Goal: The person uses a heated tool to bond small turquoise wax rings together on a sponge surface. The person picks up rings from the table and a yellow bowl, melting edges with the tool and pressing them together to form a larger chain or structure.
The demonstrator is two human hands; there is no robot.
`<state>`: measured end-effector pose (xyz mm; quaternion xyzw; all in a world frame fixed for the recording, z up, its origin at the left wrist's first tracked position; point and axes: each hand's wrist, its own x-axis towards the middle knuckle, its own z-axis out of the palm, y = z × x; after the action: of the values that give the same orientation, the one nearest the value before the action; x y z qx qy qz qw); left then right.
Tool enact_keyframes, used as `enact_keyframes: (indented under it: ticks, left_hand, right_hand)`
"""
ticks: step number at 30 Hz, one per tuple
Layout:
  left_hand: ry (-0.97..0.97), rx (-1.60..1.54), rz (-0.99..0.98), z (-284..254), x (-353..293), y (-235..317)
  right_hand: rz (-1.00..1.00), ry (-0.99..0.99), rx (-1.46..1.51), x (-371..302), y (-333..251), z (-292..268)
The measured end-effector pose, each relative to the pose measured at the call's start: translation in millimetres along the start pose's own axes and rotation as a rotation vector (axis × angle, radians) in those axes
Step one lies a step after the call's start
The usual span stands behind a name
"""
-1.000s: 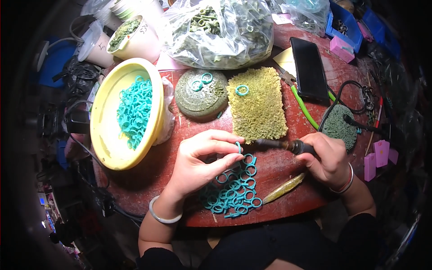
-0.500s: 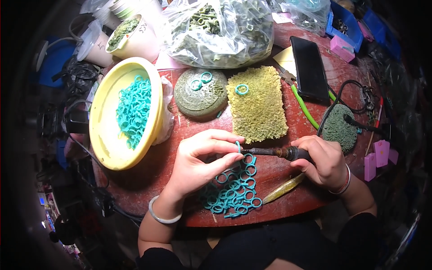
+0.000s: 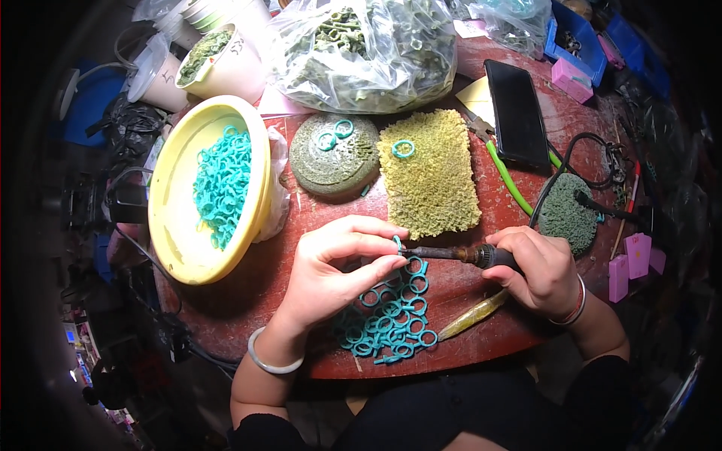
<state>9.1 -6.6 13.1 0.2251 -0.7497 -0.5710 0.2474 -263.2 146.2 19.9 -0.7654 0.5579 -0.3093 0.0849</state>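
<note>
My left hand (image 3: 331,263) pinches a small teal ring (image 3: 397,243) between thumb and fingertips, above the table. My right hand (image 3: 541,274) is wrapped round the dark handle of a soldering iron (image 3: 444,254). Its brown metal shaft points left, and the tip meets or nearly meets the ring; contact cannot be told. Below my left hand lies a loose heap of teal rings (image 3: 391,327), partly covered by that hand. A yellowish, wrapped, pointed stick (image 3: 474,314) lies beneath my right hand.
A yellow basin (image 3: 169,252) of teal pieces stands left. Beyond my hands are a grey-green round block (image 3: 335,169) with two rings, a rough yellow pad (image 3: 432,184) with one, and a phone (image 3: 519,113). Green-handled pliers (image 3: 508,177), a green scouring pad (image 3: 568,218) and a clear bag (image 3: 368,68) lie around.
Almost nothing differs. The view has shifted very slightly, and both hands keep their hold on the ring and the soldering iron.
</note>
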Motion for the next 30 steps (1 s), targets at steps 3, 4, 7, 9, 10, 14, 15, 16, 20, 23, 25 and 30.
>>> enact_keyframes:
  ticks: [3, 4, 7, 9, 10, 14, 15, 16, 20, 23, 25, 30]
  left_hand:
    - [-0.001, -0.002, -0.002, -0.1, -0.1, 0.3]
    - [-0.002, -0.005, -0.007, -0.3, -0.1, 0.6]
    - [-0.004, -0.007, -0.010, -0.5, -0.3, 0.4]
    - [-0.004, -0.007, -0.005, 0.4, 0.0, 0.9]
    - [-0.002, -0.006, -0.002, 0.4, 0.0, 1.0]
    - [-0.001, -0.004, 0.002, 0.3, 0.3, 0.9]
    - [-0.001, -0.003, -0.001, 0.3, 0.2, 0.7]
    - [-0.001, -0.003, -0.004, 0.2, 0.1, 0.6]
    - [-0.006, -0.005, -0.006, -0.3, 0.1, 0.0]
    - [-0.009, 0.009, 0.012, -0.4, 0.1, -0.9]
    - [-0.009, 0.007, 0.011, -0.4, 0.1, -1.1]
    - [-0.017, 0.018, 0.015, -1.0, 0.4, -1.1]
  right_hand:
    - [0.002, -0.002, 0.004, -0.9, 0.1, -0.6]
    - [0.007, -0.011, 0.014, -1.0, 0.3, -1.2]
    - [0.010, 0.014, 0.027, -0.8, 1.4, -0.2]
    - [0.008, 0.013, 0.026, -0.9, 1.2, -1.1]
    - [0.005, 0.010, 0.027, -0.4, 1.0, -1.2]
    - [0.007, -0.003, 0.021, 0.0, 0.7, -1.8]
    - [0.003, -0.002, 0.018, -0.4, 1.1, -1.3]
    - [-0.001, -0.001, 0.014, -0.6, 1.2, -1.0]
    - [0.002, -0.009, 0.013, -0.2, -0.1, -1.2]
    - [0.005, -0.006, 0.014, -0.2, -0.7, -0.9]
    - [0.015, -0.012, -0.002, -0.3, -1.3, -1.1]
    - [0.048, 0.057, 0.070, 0.6, 1.6, -4.9]
